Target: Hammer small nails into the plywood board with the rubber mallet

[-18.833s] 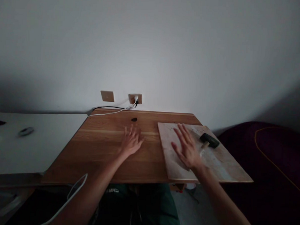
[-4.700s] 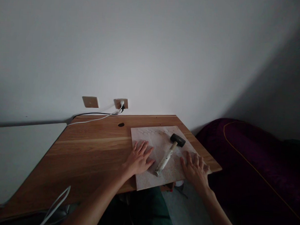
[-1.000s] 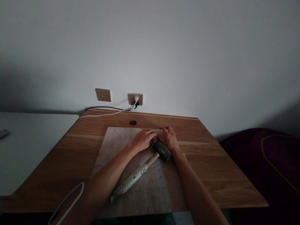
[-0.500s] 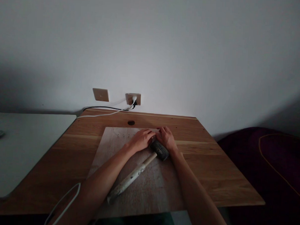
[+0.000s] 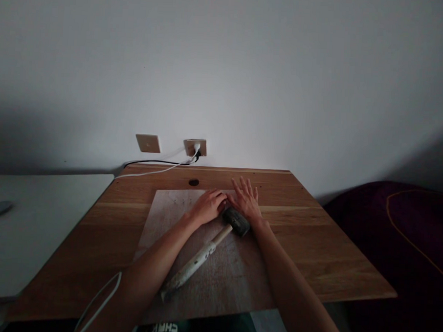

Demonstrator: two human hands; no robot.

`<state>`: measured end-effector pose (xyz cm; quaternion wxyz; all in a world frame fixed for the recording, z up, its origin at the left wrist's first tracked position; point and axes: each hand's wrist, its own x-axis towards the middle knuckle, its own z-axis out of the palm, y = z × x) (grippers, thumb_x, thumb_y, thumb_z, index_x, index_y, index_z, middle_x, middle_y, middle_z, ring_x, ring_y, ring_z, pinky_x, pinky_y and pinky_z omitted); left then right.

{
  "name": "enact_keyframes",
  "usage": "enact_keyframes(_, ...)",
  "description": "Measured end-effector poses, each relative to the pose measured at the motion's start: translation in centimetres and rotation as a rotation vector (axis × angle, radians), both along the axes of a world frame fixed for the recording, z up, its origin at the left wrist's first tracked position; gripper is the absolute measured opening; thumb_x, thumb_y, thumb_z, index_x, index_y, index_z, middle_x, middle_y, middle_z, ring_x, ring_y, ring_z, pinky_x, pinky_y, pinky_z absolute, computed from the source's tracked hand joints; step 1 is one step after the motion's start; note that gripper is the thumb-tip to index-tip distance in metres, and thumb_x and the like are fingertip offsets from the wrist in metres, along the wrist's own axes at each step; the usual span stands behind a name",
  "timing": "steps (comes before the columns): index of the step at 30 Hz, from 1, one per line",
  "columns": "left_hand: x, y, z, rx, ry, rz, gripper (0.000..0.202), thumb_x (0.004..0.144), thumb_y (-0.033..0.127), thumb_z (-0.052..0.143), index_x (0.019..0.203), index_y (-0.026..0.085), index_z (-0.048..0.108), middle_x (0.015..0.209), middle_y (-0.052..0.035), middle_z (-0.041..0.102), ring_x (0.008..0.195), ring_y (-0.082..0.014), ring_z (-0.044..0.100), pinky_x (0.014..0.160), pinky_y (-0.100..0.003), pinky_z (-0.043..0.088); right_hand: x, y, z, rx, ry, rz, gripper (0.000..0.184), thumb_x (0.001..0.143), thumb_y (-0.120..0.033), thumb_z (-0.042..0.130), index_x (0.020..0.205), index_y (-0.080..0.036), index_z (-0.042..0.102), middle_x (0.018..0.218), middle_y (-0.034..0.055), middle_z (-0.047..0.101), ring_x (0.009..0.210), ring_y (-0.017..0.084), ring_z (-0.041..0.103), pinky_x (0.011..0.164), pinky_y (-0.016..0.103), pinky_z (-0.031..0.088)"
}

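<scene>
The mallet [image 5: 203,255] lies on the board [image 5: 220,283] atop the tabletop [image 5: 320,253]; its long axis runs diagonally, handle near left, head far right. My right grip [image 5: 247,202] is spread beside the head. My left grip [image 5: 208,207] is curled; I cannot tell whether it pinches anything. Trouser lettering [image 5: 165,327] begins "CHA".

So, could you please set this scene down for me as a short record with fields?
Mallet: dark head, pale handle, lying on the board, handle end nearer the person
Board: flat on the wooden table
Left hand: fingers curled, near the mallet's head; whether it holds anything is hidden
Right hand: fingers spread, beside the mallet's head
Wall: blank plate and socket plate with plugs in it
</scene>
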<state>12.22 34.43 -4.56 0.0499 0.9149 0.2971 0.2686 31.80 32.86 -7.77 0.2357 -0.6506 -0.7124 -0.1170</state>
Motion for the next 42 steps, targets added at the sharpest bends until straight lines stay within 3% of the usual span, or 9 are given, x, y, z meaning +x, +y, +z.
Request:
enact_keyframes(6,0.0,0.0,0.0,-0.003,0.012,-0.006,0.016,0.097,0.017,0.055,0.106,0.019,0.068,0.105,-0.0073,0.071,0.103,-0.0221,0.065,0.096,-0.037,0.051,-0.1,-0.1,0.2,0.017,0.056,-0.007,0.060,0.102,-0.053,0.043,0.156,-0.027,0.038,0.160,0.0155,0.039,0.151,0.038,0.027,0.113,0.068,0.031)
enact_keyframes(13,0.1,0.0,0.0,-0.008,-0.003,-0.024,0.018,0.097,0.014,0.054,0.103,0.020,0.070,0.102,-0.0071,0.070,0.101,-0.0221,0.064,0.094,-0.036,0.051,0.5,-0.6,1.1,0.043,0.109,0.059,0.039,0.095,-0.038,0.058,0.130,-0.021,0.061,0.131,0.0170,0.057,0.118,0.032,0.055,0.096,0.048,0.050)
enact_keyframes(18,0.1,0.2,-0.2,0.004,-0.019,-0.060,0.019,0.094,0.010,0.055,0.102,0.019,0.070,0.105,-0.0072,0.069,0.106,-0.0221,0.061,0.098,-0.037,0.050,0.6,-0.5,1.2,0.074,0.098,0.096,0.021,0.094,-0.038,0.060,0.105,-0.022,0.068,0.117,0.0137,0.058,0.109,0.030,0.056,0.093,0.044,0.050)
enact_keyframes(23,0.0,0.3,-0.4,0.016,-0.020,-0.067,0.023,0.095,0.006,0.052,0.104,0.019,0.069,0.109,-0.0070,0.067,0.109,-0.0218,0.059,0.098,-0.037,0.050,0.5,-0.5,1.2,0.076,0.094,0.084,0.020,0.095,-0.037,0.059,0.104,-0.021,0.069,0.113,0.0137,0.057,0.108,0.030,0.056,0.092,0.043,0.049)
enact_keyframes(26,0.0,0.3,-0.3,0.037,0.015,-0.049,0.023,0.096,0.005,0.050,0.102,0.019,0.068,0.107,-0.0069,0.066,0.108,-0.0222,0.058,0.096,-0.037,0.050,0.4,-0.6,1.3,0.106,0.091,0.070,0.019,0.098,-0.034,0.056,0.095,-0.021,0.069,0.111,0.0134,0.057,0.105,0.028,0.055,0.092,0.042,0.049)
enact_keyframes(34,0.5,-0.2,0.4,0.065,0.074,0.034,0.013,0.100,0.018,0.054,0.096,0.017,0.066,0.105,-0.0068,0.066,0.105,-0.0233,0.059,0.094,-0.036,0.049,0.4,-1.0,1.8,0.034,0.030,0.100,0.031,0.097,-0.043,0.059,0.076,-0.022,0.067,0.095,0.0108,0.053,0.095,0.027,0.054,0.080,0.037,0.052)
enact_keyframes(42,0.6,-0.2,0.3,0.058,0.064,0.109,0.013,0.099,0.020,0.055,0.094,0.020,0.067,0.105,-0.0070,0.064,0.104,-0.0233,0.059,0.093,-0.038,0.049,0.7,-0.8,1.4,-0.034,-0.074,0.168,0.024,0.100,-0.033,0.055,0.084,-0.022,0.069,0.104,0.0120,0.055,0.100,0.027,0.051,0.086,0.038,0.050)
